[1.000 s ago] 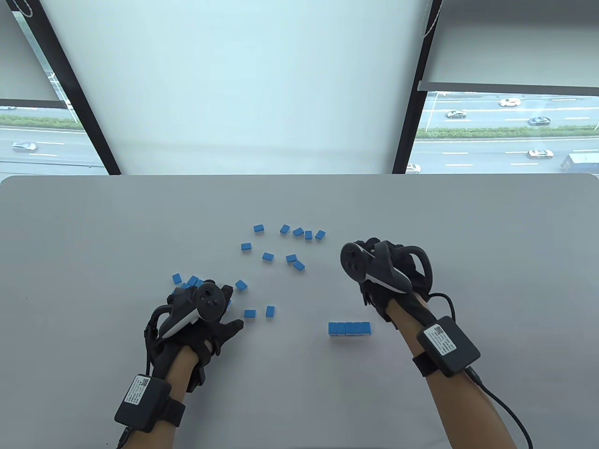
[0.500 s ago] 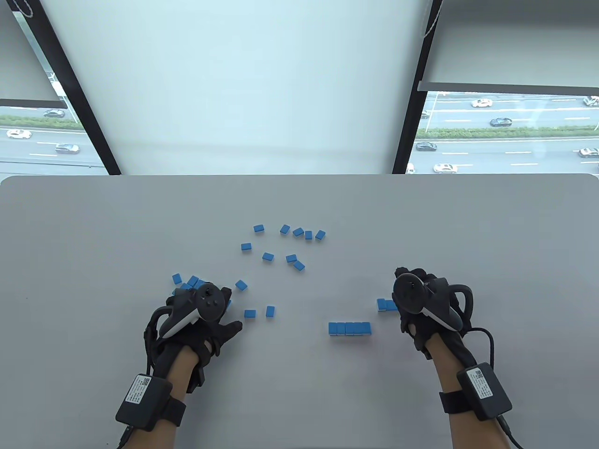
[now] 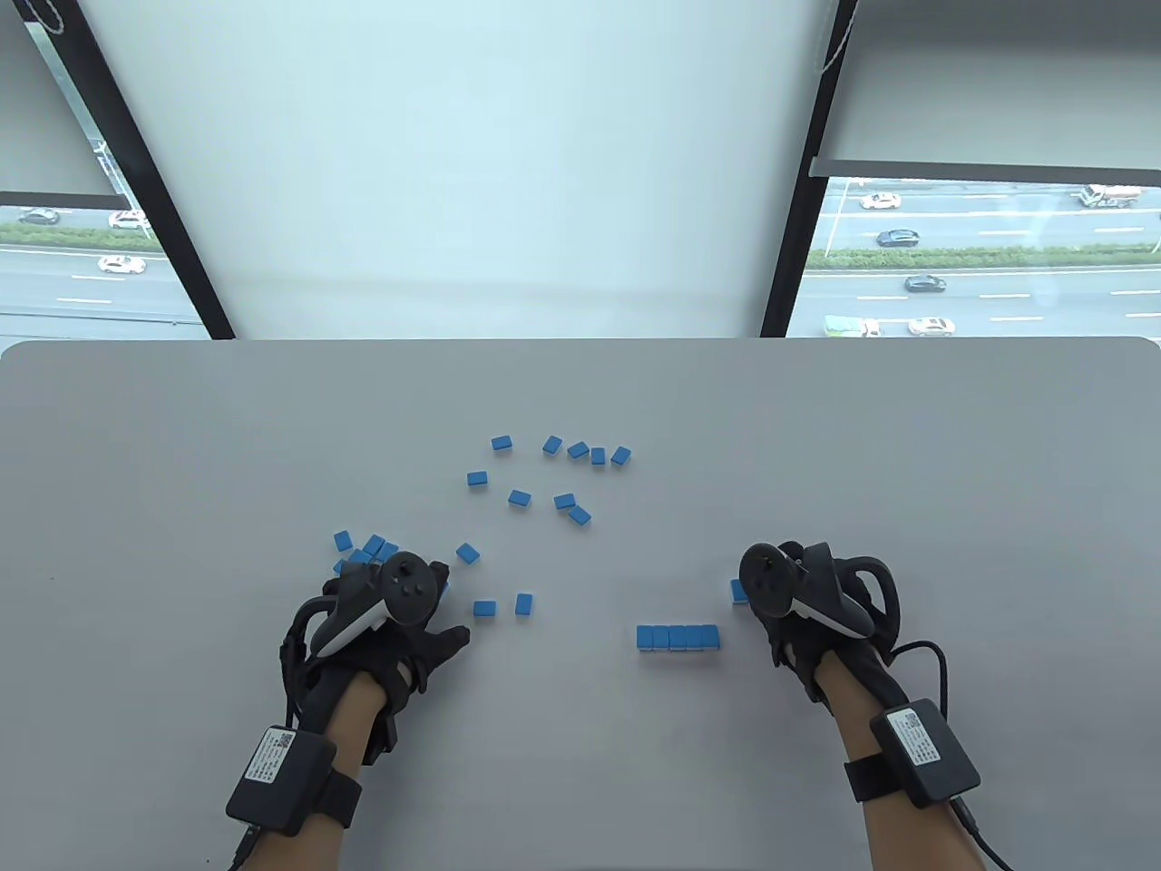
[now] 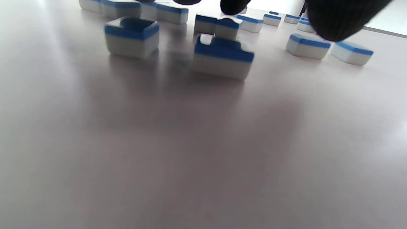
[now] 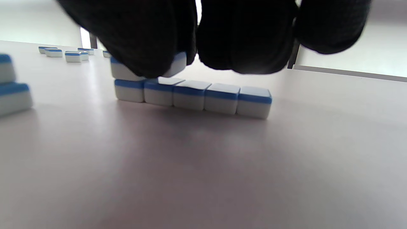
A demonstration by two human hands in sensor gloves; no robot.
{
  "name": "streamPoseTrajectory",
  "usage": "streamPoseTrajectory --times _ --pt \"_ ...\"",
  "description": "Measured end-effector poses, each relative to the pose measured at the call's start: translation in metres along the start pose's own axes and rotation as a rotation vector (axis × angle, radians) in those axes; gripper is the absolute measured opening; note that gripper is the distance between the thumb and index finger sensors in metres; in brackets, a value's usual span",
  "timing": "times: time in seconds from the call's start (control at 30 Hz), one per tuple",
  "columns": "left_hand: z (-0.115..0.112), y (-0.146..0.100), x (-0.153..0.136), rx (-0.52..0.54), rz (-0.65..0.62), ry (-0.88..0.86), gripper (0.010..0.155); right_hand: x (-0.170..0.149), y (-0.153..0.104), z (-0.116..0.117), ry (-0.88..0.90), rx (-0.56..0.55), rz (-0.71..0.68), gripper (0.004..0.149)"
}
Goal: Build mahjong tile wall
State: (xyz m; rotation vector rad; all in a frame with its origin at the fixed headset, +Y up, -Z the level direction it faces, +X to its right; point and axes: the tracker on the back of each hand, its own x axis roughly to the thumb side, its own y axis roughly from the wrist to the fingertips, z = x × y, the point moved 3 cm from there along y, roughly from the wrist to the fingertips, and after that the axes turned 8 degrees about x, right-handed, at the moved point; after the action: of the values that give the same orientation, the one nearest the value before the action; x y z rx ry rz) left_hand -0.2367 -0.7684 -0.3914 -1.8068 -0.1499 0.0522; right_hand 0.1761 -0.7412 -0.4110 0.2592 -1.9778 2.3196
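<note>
Both hands sit low on the tabletop [image 3: 181,435]. My right hand [image 3: 821,603] pinches a blue-backed tile [image 5: 176,65], which only the right wrist view shows, held just above the far end of the five-tile row [image 3: 678,637]; from above, another tile [image 3: 738,592] peeks out beside that hand. My left hand [image 3: 381,617] rests among loose tiles [image 3: 544,476] with fingers spread, gripping nothing. Bare tabletop stretches wide to both side edges.

No legible text anywhere. White labels with tiny, unreadable print and a code square on the black wrist boxes [image 3: 278,781] at 7 o'clock and [image 3: 924,740] at 5 o'clock.
</note>
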Motion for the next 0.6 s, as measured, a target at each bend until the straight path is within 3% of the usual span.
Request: streamPoseTrajectory --times 0.6 --pt "0.0057 0.0000 -0.0017 0.027 -0.006 -0.014 0.085 0.0020 -0.0025 -0.0013 0.017 0.003 -0.005 0.060"
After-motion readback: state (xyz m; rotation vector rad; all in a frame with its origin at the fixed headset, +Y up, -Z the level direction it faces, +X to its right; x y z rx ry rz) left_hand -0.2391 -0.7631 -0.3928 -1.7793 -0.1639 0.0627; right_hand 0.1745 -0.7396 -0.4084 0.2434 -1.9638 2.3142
